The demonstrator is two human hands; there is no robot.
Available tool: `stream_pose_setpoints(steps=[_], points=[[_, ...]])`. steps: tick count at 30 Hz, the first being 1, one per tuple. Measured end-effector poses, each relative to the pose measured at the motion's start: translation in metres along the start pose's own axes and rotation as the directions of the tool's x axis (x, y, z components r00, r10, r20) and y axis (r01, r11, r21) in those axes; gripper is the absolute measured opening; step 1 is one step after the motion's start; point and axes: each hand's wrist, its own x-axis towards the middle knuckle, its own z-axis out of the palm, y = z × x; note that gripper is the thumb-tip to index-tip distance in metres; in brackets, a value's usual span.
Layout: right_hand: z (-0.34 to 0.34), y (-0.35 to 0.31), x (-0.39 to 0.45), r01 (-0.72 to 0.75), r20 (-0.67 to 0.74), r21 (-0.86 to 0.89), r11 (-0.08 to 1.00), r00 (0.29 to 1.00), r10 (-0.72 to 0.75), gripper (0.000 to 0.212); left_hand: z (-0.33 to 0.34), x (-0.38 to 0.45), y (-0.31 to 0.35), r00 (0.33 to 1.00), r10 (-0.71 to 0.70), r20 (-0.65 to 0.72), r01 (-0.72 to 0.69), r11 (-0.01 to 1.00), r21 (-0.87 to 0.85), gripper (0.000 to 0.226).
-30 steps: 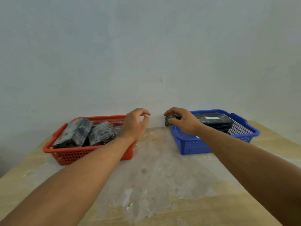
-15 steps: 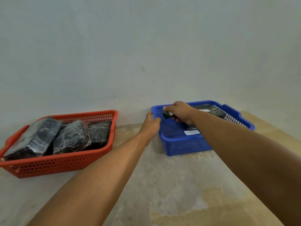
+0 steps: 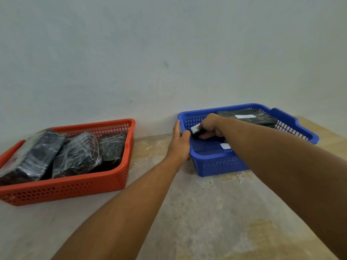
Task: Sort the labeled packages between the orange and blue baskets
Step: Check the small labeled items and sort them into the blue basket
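The orange basket [image 3: 78, 186] stands at the left and holds three dark plastic-wrapped packages [image 3: 77, 152]. The blue basket [image 3: 221, 166] stands at the right against the wall. My right hand [image 3: 210, 126] is inside the blue basket, shut on a small dark package [image 3: 196, 131] with a white label, low over the mesh floor. My left hand [image 3: 180, 143] grips the blue basket's left rim. A larger dark package with a white label [image 3: 247, 117] lies at the back of the blue basket. Another white label [image 3: 226, 146] shows beside my right forearm.
The baskets stand on a worn wooden table [image 3: 187, 212] with whitish patches. A pale wall [image 3: 169, 62] rises directly behind both baskets. The table's right edge runs just beyond the blue basket.
My right hand carried the small package from beside the blue basket down into it. My left hand moved from the orange basket across to the blue basket's left rim. The view shifted right.
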Motion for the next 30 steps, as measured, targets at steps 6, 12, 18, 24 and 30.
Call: stream_pose_setpoints(steps=[6,12,18,24,30], points=[[0.003,0.0,0.01,-0.013,-0.063,-0.14,0.99,0.998,0.004,0.021,0.0,-0.001,-0.001,1.0,0.001,-0.004,-0.001,1.0,0.003,0.06],[0.009,-0.005,0.011,0.087,-0.017,-0.191,0.978,0.996,-0.092,0.015,0.0,0.003,-0.005,0.999,0.032,-0.018,-0.032,0.999,0.006,0.06],[0.002,-0.013,-0.007,0.166,-0.053,-0.393,0.905,0.978,-0.203,0.019,-0.003,0.002,-0.002,0.998,0.065,-0.012,-0.064,0.997,0.048,0.061],[-0.017,-0.044,-0.063,0.286,-0.12,-0.661,0.694,0.872,-0.475,0.019,-0.016,-0.018,0.019,0.987,0.142,-0.069,-0.125,0.97,0.206,0.057],[0.017,-0.068,-0.133,0.665,0.16,-0.614,0.425,0.632,-0.758,0.011,-0.09,-0.072,0.063,0.942,0.309,-0.133,-0.3,0.95,0.086,0.027]])
